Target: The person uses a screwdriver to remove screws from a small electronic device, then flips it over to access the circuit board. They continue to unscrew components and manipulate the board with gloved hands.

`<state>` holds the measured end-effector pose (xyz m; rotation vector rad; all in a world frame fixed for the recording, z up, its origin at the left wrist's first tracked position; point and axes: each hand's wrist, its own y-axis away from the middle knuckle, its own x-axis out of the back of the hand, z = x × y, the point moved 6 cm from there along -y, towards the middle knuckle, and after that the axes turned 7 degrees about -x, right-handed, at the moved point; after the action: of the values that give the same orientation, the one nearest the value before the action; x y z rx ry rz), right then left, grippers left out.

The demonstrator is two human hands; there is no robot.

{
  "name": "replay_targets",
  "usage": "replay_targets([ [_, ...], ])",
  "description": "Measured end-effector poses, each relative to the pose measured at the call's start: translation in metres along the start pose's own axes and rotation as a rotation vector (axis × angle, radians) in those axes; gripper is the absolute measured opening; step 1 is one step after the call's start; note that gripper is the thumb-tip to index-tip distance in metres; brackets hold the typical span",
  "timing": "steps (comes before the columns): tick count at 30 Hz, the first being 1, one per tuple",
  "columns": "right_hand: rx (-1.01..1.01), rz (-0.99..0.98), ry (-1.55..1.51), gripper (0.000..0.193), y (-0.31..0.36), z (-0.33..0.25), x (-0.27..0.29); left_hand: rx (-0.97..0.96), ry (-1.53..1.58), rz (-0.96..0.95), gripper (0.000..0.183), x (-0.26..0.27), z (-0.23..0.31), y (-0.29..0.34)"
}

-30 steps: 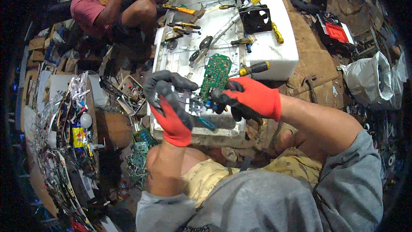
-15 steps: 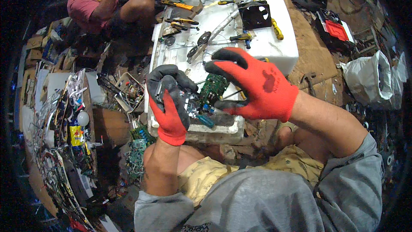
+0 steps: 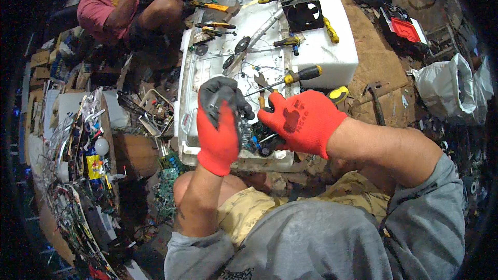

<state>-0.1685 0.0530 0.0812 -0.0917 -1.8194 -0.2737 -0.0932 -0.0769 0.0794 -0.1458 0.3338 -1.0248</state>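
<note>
My left hand (image 3: 219,132), in a red glove with dark grey palm coating, curls its fingers round a silvery metal part (image 3: 243,128), mostly hidden by the glove. Close by on its right, my gloved right hand (image 3: 306,123) is closed, knuckles up. Just below its fingers show a short light rod and a dark round end (image 3: 265,151); I cannot tell whether the hand grips them. Beyond the hands, a screwdriver (image 3: 303,75) with a yellow-black handle lies with its shaft toward my left hand. Pliers (image 3: 261,80) lie under that shaft.
A long white table (image 3: 332,54) carries a black fan frame (image 3: 303,14), a hammer (image 3: 212,6) and several yellow-handled tools. Cable and scrap heaps (image 3: 78,176) lie left, circuit boards (image 3: 168,186) nearer. At right stand a white sack (image 3: 448,85) and another hammer (image 3: 374,101). A person (image 3: 106,13) sits far left.
My right hand has gone from spread fingers to closed, lower and nearer the left hand. My left hand has shifted right. The green circuit board between them is no longer visible.
</note>
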Motion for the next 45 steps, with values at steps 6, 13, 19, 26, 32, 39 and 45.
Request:
replay_targets([
  [6, 0.167, 0.061, -0.086, 0.065, -0.001, 0.005, 0.003, 0.092, 0.245, -0.2, 0.025, 0.005, 0.01, -0.011],
  [13, -0.013, 0.199, -0.03, 0.066, -0.002, 0.009, 0.002, -0.444, -0.374, -0.119, 0.022, -0.008, 0.033, 0.007],
  [19, -0.034, 0.244, -0.025, 0.05, 0.006, -0.007, 0.009, 0.113, 0.252, 0.168, 0.025, 0.046, -0.008, -0.018],
  [26, -0.067, 0.286, -0.088, 0.055, 0.009, 0.01, 0.007, 0.174, 0.384, 0.033, 0.035, 0.046, 0.008, -0.021],
  [32, -0.116, 0.278, -0.164, 0.057, 0.007, 0.018, 0.003, 0.199, 0.491, -0.041, 0.036, 0.033, 0.005, -0.016],
  [39, -0.164, 0.172, -0.465, 0.069, 0.003, 0.027, -0.009, 0.218, 0.475, 0.063, 0.037, 0.035, 0.005, -0.013],
  [45, -0.024, -0.052, -0.682, 0.07, -0.006, 0.016, -0.016, 0.108, 0.279, 0.067, 0.042, 0.03, 0.008, -0.015],
])
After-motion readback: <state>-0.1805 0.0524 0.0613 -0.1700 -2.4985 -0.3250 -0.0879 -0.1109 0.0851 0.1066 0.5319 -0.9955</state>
